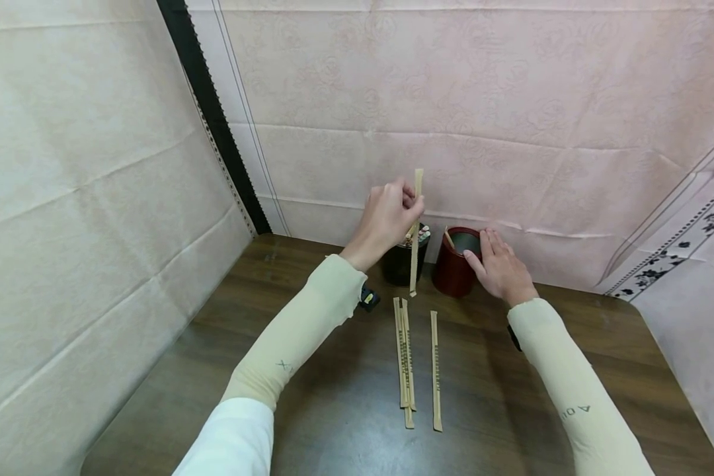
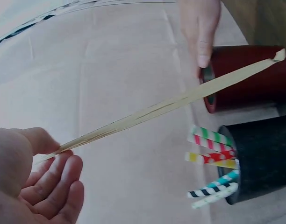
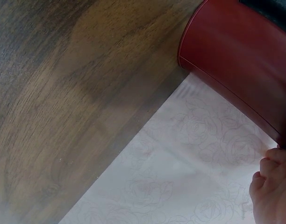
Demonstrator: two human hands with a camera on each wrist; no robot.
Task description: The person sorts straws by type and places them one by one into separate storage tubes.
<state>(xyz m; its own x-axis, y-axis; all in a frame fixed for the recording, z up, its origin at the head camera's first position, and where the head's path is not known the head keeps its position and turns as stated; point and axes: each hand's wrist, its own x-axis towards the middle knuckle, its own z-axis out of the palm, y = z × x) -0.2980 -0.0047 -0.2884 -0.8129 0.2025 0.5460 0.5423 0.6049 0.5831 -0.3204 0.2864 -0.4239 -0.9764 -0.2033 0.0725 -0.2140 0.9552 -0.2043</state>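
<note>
One wrapper [image 1: 414, 261] hangs mostly below the left hand [image 1: 388, 215] pinching it, in front of the black cup [image 1: 395, 268] of straws [image 2: 220, 157], while the outstretched right hand [image 1: 502, 268] touches the red cup [image 1: 454, 277].

I see a slim tan paper strip [image 1: 414, 261] pinched near its top, hanging almost upright; the dark red round cup [image 1: 452, 277] stands upright on the surface [image 1: 333, 416], a thin stick [image 1: 449, 238] inside.

Head view downward, wrist closeups sharing red cup [image 1: 453, 272]
</note>
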